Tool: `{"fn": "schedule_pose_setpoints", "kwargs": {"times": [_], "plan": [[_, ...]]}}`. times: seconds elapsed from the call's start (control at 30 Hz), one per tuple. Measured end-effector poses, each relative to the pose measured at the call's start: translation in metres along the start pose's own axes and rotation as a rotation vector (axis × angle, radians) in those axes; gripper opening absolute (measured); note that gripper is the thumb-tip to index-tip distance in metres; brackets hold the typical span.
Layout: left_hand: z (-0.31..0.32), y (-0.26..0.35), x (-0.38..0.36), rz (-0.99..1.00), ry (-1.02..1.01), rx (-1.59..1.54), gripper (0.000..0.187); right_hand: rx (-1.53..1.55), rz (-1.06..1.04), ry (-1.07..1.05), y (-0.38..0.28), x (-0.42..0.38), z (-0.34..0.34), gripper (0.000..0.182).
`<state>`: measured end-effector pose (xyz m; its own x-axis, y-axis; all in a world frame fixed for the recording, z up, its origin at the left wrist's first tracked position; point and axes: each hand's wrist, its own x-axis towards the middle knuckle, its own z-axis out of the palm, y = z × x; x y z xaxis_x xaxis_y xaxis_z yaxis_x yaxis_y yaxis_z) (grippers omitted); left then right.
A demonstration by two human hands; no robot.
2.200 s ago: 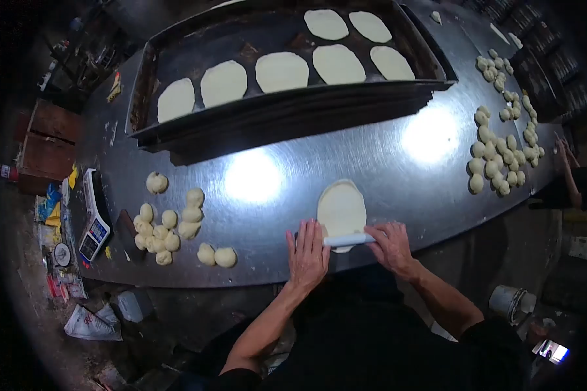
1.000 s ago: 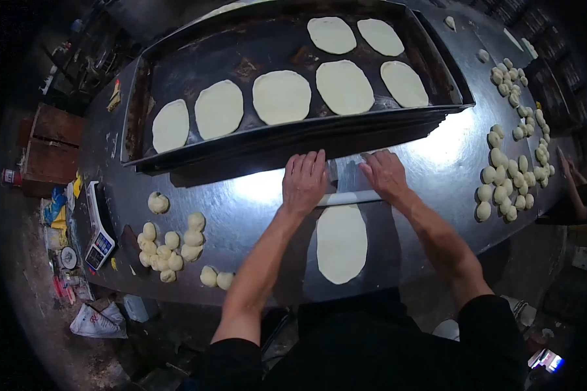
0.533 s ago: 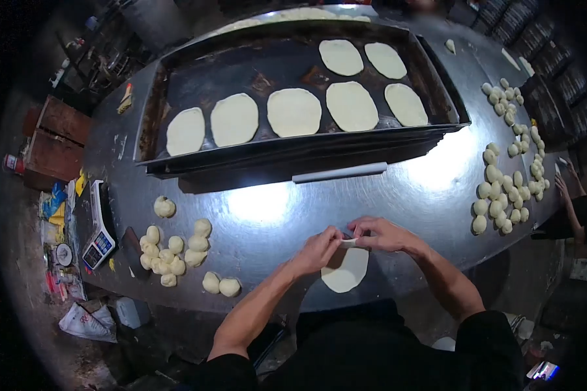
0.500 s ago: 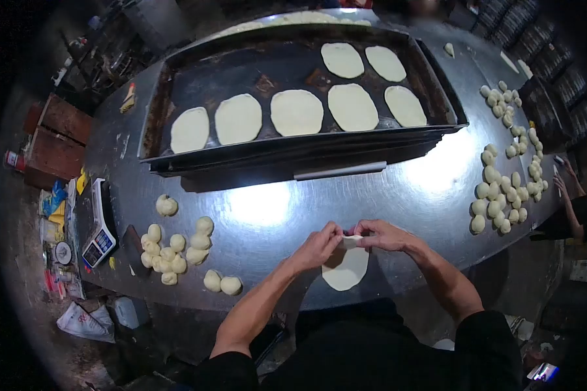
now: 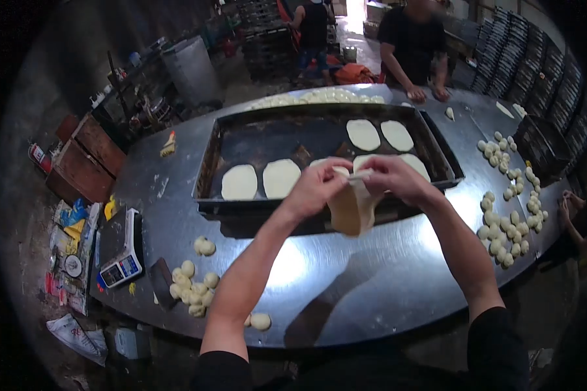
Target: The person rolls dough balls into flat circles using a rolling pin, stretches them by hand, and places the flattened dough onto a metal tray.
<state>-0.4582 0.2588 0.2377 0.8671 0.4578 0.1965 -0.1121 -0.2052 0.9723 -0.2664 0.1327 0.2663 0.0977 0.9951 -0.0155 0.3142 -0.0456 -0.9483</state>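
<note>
A thin flat piece of dough [image 5: 352, 214] hangs from both my hands, above the near side of a big dark baking tray [image 5: 241, 208]. My left hand [image 5: 315, 189] pinches its top edge on the left. On the right, my right hand [image 5: 403, 180] grips the same edge, close to the other hand. Several flattened dough rounds [image 5: 239, 182] lie in the tray, in a near row and at the far right. My hands and the hanging dough partly cover some of the near row.
Dough balls [image 5: 188, 285] cluster at the table's left, near a digital scale [image 5: 121, 267] and a dark flat blade [image 5: 162, 284]. More dough balls [image 5: 509, 229] spread over the right side. A person [image 5: 414, 45] stands across the table, hands on its edge. Another person's hand [image 5: 571, 205] shows at the right.
Both hands have lifted the dough off the near table edge and carried it forward to the tray. The camera view has tipped up, bringing people and the background into sight.
</note>
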Motion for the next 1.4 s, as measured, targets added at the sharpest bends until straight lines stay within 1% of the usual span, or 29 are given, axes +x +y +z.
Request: {"fn": "schedule_pose_setpoints", "kwargs": {"times": [0.07, 0.1, 0.13, 0.2, 0.27, 0.37, 0.4, 0.47, 0.53, 0.57, 0.6, 0.67, 0.7, 0.73, 0.77, 0.8, 0.87, 0.9, 0.93, 0.97, 1.0, 1.03, 1.07, 1.13, 1.2, 1.27, 1.3, 1.33, 1.4], "plan": [[-0.037, 0.004, 0.046, 0.054, 0.045, 0.096, 0.031, -0.06, -0.064, -0.002, -0.01, 0.055, -0.02, 0.023], [-0.052, 0.005, 0.066, 0.049, 0.068, 0.13, 0.031, -0.147, -0.131, 0.016, -0.014, 0.082, -0.029, 0.023], [-0.067, 0.004, 0.086, 0.043, 0.09, 0.162, 0.031, -0.205, -0.18, 0.049, -0.011, 0.11, -0.038, 0.029], [-0.091, -0.009, 0.121, 0.058, 0.103, 0.162, 0.03, -0.193, -0.202, 0.096, -0.005, 0.156, -0.05, 0.029], [-0.113, -0.029, 0.154, 0.051, 0.156, 0.218, 0.029, -0.293, -0.175, 0.125, -0.001, 0.187, -0.062, 0.03], [-0.129, -0.051, 0.186, 0.007, 0.159, 0.235, 0.029, -0.288, -0.172, 0.12, 0.03, 0.234, -0.074, 0.03], [-0.136, -0.062, 0.198, -0.007, 0.153, 0.25, 0.028, -0.255, -0.128, 0.093, 0.042, 0.251, -0.078, 0.031], [-0.145, -0.089, 0.216, -0.055, 0.154, 0.269, 0.03, -0.21, -0.079, 0.062, 0.076, 0.281, -0.079, 0.032], [-0.157, -0.135, 0.242, -0.176, 0.214, 0.38, 0.032, -0.277, -0.012, 0.098, 0.114, 0.314, -0.076, 0.033], [-0.165, -0.166, 0.254, -0.145, 0.272, 0.412, 0.03, -0.323, 0.061, 0.113, 0.122, 0.324, -0.073, 0.032], [-0.165, -0.174, 0.261, -0.153, 0.266, 0.42, 0.03, -0.426, -0.039, 0.211, 0.141, 0.336, -0.068, 0.031], [-0.163, -0.188, 0.273, -0.237, 0.406, 0.834, 0.026, -0.484, -0.092, 0.286, 0.167, 0.357, -0.063, 0.028], [-0.162, -0.195, 0.279, -0.236, 0.443, 0.92, 0.02, -0.478, -0.091, 0.291, 0.172, 0.362, -0.061, 0.028], [-0.162, -0.199, 0.283, -0.235, 0.439, 0.922, 0.02, -0.571, -0.089, 0.322, 0.176, 0.363, -0.058, 0.027], [-0.161, -0.201, 0.285, -0.244, 0.433, 1.025, 0.019, -0.668, -0.086, 0.354, 0.178, 0.364, -0.058, 0.026], [-0.161, -0.205, 0.285, -0.256, 0.428, 1.124, 0.017, -0.671, -0.082, 0.354, 0.175, 0.359, -0.059, 0.026], [-0.169, -0.208, 0.282, -0.169, 0.382, 1.093, 0.019, -0.894, -0.096, 0.385, 0.17, 0.343, -0.053, 0.021], [-0.171, -0.21, 0.279, -0.042, 0.419, 1.194, 0.025, -0.987, -0.102, 0.362, 0.173, 0.343, -0.054, 0.022], [-0.166, -0.188, 0.266, 0.116, 0.416, 1.126, 0.028, -1.004, -0.128, 0.391, 0.174, 0.338, -0.053, 0.023], [-0.162, -0.16, 0.25, 0.168, 0.357, 1.033, 0.032, -0.952, -0.289, 0.416, 0.165, 0.316, -0.05, 0.027], [-0.16, -0.137, 0.23, 0.3, 0.321, 1.025, 0.03, -0.763, -0.473, 0.432, 0.153, 0.289, -0.042, 0.031], [-0.158, -0.109, 0.204, 0.252, 0.27, 0.913, 0.031, -0.535, -0.382, 0.304, 0.125, 0.253, -0.028, 0.033], [-0.151, -0.081, 0.163, 0.296, 0.376, 0.885, 0.033, -0.314, -0.273, 0.184, 0.098, 0.215, -0.008, 0.034], [-0.138, -0.031, 0.077, 0.191, 0.417, 0.651, 0.031, -0.241, -0.227, 0.039, 0.062, 0.138, 0.042, 0.031], [-0.125, -0.009, -0.013, 0.195, 0.451, 0.484, 0.031, -0.063, -0.047, -0.222, 0.066, 0.08, 0.101, 0.031], [-0.111, -0.006, -0.103, 0.098, 0.542, 0.339, 0.029, -0.179, -0.033, -0.503, 0.085, 0.041, 0.175, 0.031], [-0.103, -0.008, -0.143, 0.003, 0.648, 0.282, 0.029, -0.178, -0.057, -0.557, 0.099, 0.023, 0.222, 0.031], [-0.091, -0.015, -0.184, -0.09, 0.751, 0.222, 0.028, -0.297, -0.148, -0.617, 0.104, 0.004, 0.265, 0.03], [-0.072, -0.035, -0.26, -0.351, 0.911, 0.143, 0.028, -0.498, -0.235, -0.641, 0.116, -0.034, 0.348, 0.032]]}}
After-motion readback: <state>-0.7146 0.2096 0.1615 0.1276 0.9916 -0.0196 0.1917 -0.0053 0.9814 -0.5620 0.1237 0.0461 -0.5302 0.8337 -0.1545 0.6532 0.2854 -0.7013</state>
